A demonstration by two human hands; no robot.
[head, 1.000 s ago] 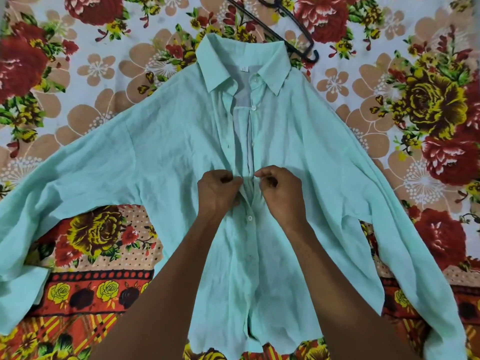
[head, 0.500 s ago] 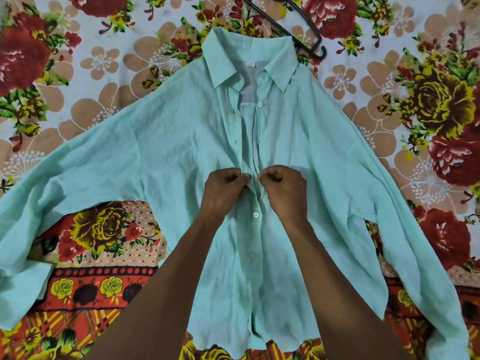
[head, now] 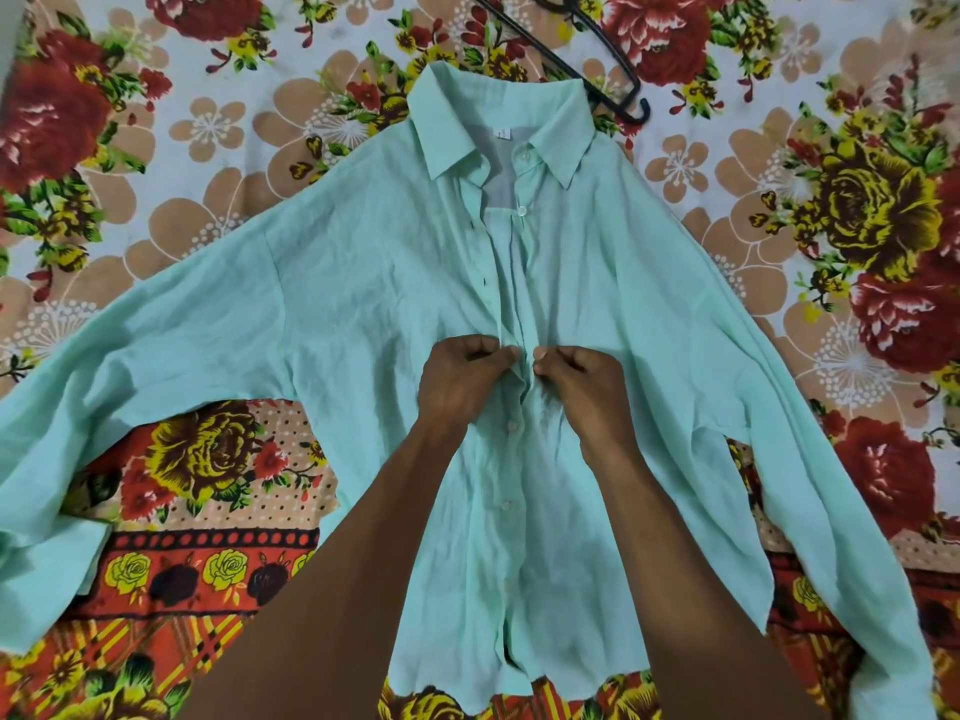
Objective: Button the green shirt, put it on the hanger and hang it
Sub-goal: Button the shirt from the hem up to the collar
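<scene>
Both hands, left [head: 460, 379] and right [head: 579, 381], pinch the shirt [head: 363, 314] placket mid-frame to fasten a button, hanger [head: 587, 70] waiting above.

hanger [head: 597, 70]: hook cut off at top | shirt [head: 363, 304]: cuffs cut off

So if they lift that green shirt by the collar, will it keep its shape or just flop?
Probably flop: the shirt lies wrinkled and bunches where the left hand and right hand pinch it. It looks thin, so likely light; the floral sheet seems to show faintly through near the collar. The sleeves would likely dangle.
</scene>
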